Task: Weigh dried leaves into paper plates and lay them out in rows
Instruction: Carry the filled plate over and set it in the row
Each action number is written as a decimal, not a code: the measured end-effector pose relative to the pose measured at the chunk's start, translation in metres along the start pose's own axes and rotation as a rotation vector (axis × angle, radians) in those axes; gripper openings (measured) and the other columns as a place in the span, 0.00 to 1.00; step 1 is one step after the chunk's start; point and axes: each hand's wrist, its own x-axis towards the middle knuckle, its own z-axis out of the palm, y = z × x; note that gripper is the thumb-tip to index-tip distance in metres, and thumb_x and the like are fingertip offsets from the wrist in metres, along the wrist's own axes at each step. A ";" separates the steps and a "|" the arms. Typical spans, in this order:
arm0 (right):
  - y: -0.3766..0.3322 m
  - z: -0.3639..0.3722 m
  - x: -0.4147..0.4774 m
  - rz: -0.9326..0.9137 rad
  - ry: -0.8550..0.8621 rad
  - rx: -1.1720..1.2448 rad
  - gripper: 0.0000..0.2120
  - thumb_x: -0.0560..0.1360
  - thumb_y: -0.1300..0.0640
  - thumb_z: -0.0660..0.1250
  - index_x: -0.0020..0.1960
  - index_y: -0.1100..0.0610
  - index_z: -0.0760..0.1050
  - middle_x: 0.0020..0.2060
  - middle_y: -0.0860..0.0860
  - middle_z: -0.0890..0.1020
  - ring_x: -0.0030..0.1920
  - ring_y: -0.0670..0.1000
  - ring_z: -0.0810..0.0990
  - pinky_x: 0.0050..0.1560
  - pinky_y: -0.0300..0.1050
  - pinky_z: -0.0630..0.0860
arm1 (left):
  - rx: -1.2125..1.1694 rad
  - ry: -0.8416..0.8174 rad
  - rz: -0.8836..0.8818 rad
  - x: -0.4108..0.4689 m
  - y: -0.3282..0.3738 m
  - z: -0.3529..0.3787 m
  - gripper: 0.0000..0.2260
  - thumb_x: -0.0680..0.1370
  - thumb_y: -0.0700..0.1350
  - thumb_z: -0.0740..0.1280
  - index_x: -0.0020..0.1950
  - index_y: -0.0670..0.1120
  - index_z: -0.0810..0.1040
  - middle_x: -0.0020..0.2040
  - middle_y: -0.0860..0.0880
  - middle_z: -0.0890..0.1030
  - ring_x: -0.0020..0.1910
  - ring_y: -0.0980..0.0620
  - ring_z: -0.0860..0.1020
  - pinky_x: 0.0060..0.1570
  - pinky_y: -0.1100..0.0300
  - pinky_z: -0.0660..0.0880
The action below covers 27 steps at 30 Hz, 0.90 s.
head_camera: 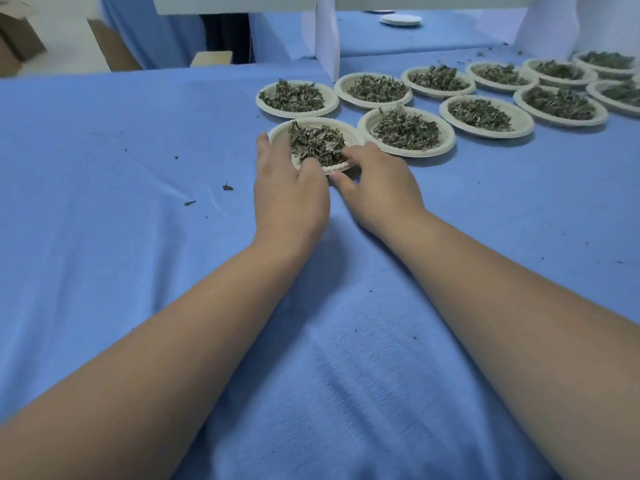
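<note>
The paper plate [348, 130] with its heap of dried leaves [317, 143] is set on the blue cloth [138, 140] at the left end of the nearer row. It lies just beside the next filled plate [407, 131] and close in front of the far row's end plate [297, 98]. It is taken at its near edge by both hands. The left hand [289, 192] is curled over the near-left rim, with fingertips in among the leaves. The near-right rim is pinched by the right hand [379, 188], thumb at the edge and fingers on top.

The plate is judged light and thin, liable to bend if taken by one side only, so a level hold at two opposite points of the rim is advised. The leaves are judged loose, brittle and easily spilled, as is suggested by the crumbs [227, 187] scattered on the cloth.

No brand, label or writing can be read.
</note>
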 end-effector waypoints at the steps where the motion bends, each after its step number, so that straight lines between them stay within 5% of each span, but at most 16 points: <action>1: -0.002 -0.002 -0.003 -0.009 -0.006 -0.017 0.23 0.80 0.45 0.65 0.72 0.51 0.71 0.67 0.52 0.76 0.66 0.58 0.75 0.62 0.55 0.73 | 0.008 -0.007 0.027 -0.001 0.003 0.000 0.24 0.82 0.42 0.56 0.79 0.47 0.66 0.84 0.47 0.54 0.80 0.53 0.58 0.53 0.75 0.52; 7: -0.002 -0.043 -0.048 -0.031 0.057 0.037 0.22 0.78 0.51 0.65 0.71 0.49 0.70 0.62 0.52 0.81 0.61 0.60 0.77 0.54 0.53 0.74 | -0.116 -0.113 0.160 -0.032 0.031 0.022 0.17 0.79 0.42 0.56 0.66 0.41 0.74 0.73 0.46 0.71 0.68 0.54 0.68 0.58 0.65 0.61; 10: 0.014 -0.077 -0.075 -0.045 0.069 -0.049 0.21 0.76 0.54 0.67 0.68 0.50 0.70 0.53 0.53 0.84 0.53 0.61 0.79 0.44 0.51 0.74 | -0.229 -0.256 0.162 -0.070 0.054 0.052 0.21 0.79 0.41 0.56 0.72 0.45 0.72 0.69 0.49 0.76 0.64 0.53 0.73 0.63 0.61 0.68; 13: 0.039 -0.116 -0.109 0.041 0.137 -0.074 0.10 0.78 0.54 0.65 0.59 0.51 0.71 0.43 0.52 0.82 0.45 0.61 0.78 0.40 0.52 0.74 | -0.347 -0.335 0.184 -0.109 0.084 0.080 0.26 0.75 0.46 0.54 0.73 0.49 0.72 0.62 0.56 0.78 0.57 0.61 0.74 0.56 0.70 0.69; 17: 0.083 -0.176 -0.169 0.159 0.256 -0.172 0.07 0.77 0.56 0.64 0.49 0.49 0.66 0.36 0.48 0.74 0.39 0.57 0.74 0.36 0.50 0.69 | -0.432 -0.528 0.230 -0.173 0.128 0.118 0.30 0.73 0.49 0.53 0.75 0.49 0.72 0.69 0.53 0.78 0.64 0.59 0.74 0.66 0.63 0.69; 22: 0.139 -0.254 -0.269 0.386 0.320 -0.285 0.14 0.75 0.56 0.65 0.60 0.49 0.72 0.40 0.47 0.79 0.40 0.55 0.75 0.38 0.49 0.72 | -0.427 -0.796 0.378 -0.271 0.180 0.167 0.31 0.74 0.50 0.53 0.78 0.50 0.68 0.72 0.52 0.76 0.70 0.58 0.72 0.62 0.69 0.63; 25: 0.158 -0.294 -0.340 0.499 0.433 -0.308 0.18 0.74 0.57 0.64 0.63 0.47 0.73 0.40 0.46 0.81 0.40 0.54 0.77 0.39 0.49 0.76 | -0.471 -0.937 0.481 -0.331 0.204 0.191 0.25 0.79 0.49 0.57 0.77 0.49 0.71 0.55 0.64 0.81 0.55 0.73 0.75 0.53 0.79 0.66; 27: 0.168 -0.316 -0.391 0.529 0.536 -0.354 0.15 0.75 0.58 0.64 0.62 0.50 0.74 0.40 0.51 0.82 0.40 0.58 0.78 0.39 0.52 0.76 | -0.474 -0.997 0.583 -0.372 0.216 0.206 0.19 0.84 0.45 0.58 0.75 0.47 0.72 0.57 0.58 0.83 0.57 0.63 0.80 0.62 0.66 0.73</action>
